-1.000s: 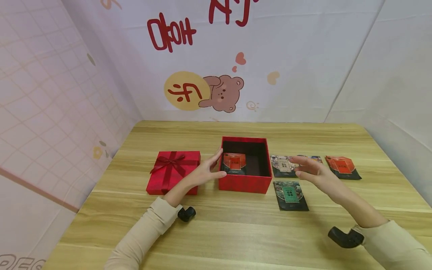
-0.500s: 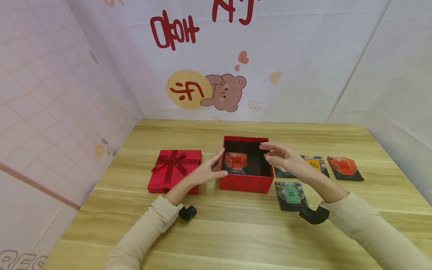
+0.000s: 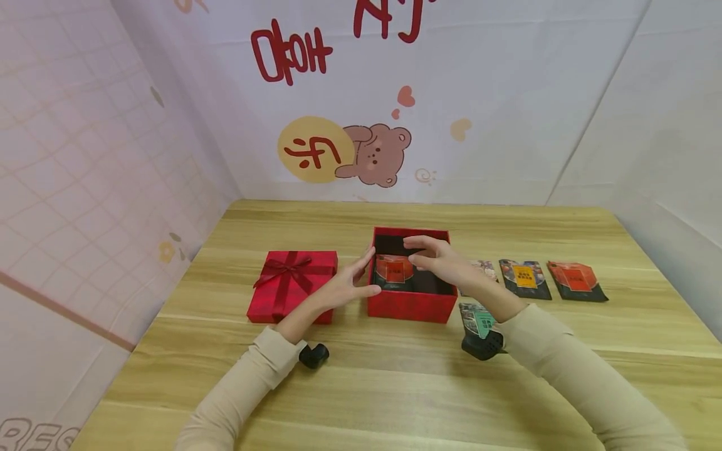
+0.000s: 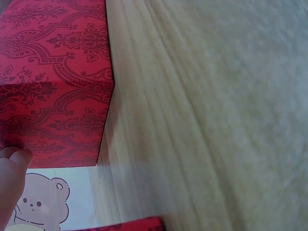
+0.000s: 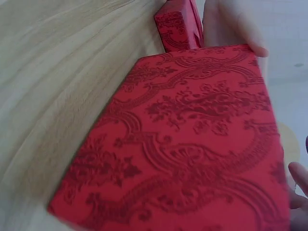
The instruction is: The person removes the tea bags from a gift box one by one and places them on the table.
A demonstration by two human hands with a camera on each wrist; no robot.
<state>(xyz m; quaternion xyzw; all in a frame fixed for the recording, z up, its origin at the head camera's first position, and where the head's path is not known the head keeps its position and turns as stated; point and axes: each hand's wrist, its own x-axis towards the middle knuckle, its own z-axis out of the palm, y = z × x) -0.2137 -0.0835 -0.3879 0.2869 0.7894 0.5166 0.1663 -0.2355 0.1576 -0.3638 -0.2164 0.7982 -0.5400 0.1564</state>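
Note:
A red patterned gift box (image 3: 412,308) stands lidless on the table, its inside dark. In its left part lies a packet with an orange-red label (image 3: 393,270). My left hand (image 3: 343,285) rests on the box's left side with fingers straight, the thumb by the front corner; the left wrist view shows its fingertips (image 4: 19,156) against the patterned wall. Over the box opening hovers my right hand (image 3: 442,258), fingers loosely bent and holding nothing. In the right wrist view its fingers (image 5: 301,178) show only at the right edge.
Left of the box lies its red lid (image 3: 293,285) with a ribbon bow. To the right are a yellow-label packet (image 3: 525,279), a red-label packet (image 3: 578,281) and a green-label packet (image 3: 478,316), partly behind the right arm. A beige-label packet (image 3: 486,268) is mostly hidden.
My right hand has moved left, from above the packets on the table to above the open box. The left hand has stayed at the box's side.

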